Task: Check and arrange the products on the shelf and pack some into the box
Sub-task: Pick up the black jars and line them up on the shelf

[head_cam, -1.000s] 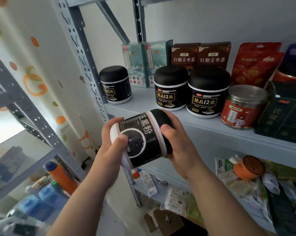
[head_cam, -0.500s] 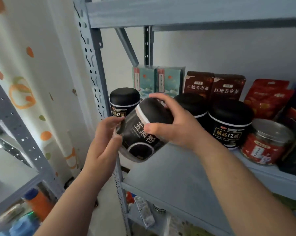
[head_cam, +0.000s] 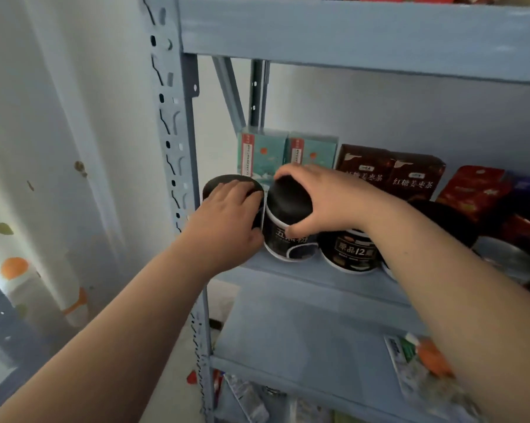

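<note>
Head view: the shelf board (head_cam: 318,288) runs from the perforated upright post (head_cam: 172,148) off to the right; its front lip lies just in front of a row of black jars. The right hand (head_cam: 328,203) grips the middle jar (head_cam: 288,221) by its black lid, fingers over the top and thumb on the front of the label; this jar stands about upright near the front lip, though whether its base sits fully on the board is not clear. It is squeezed between the left jar (head_cam: 233,184), which is just beside the post, and the labelled jar (head_cam: 352,251) on its right. The left hand (head_cam: 227,221) covers the left jar, fingers laid over the lid and thumb down in the narrow gap between the two jars; whether it grips or only steadies cannot be told. There is open room between the lids and the upper beam (head_cam: 349,35). Behind the jars teal boxes (head_cam: 260,157) and brown packets (head_cam: 416,175) stand against the wall; a red pouch (head_cam: 471,190) is further right. All the jars are lidded, so their contents are hidden.
</note>
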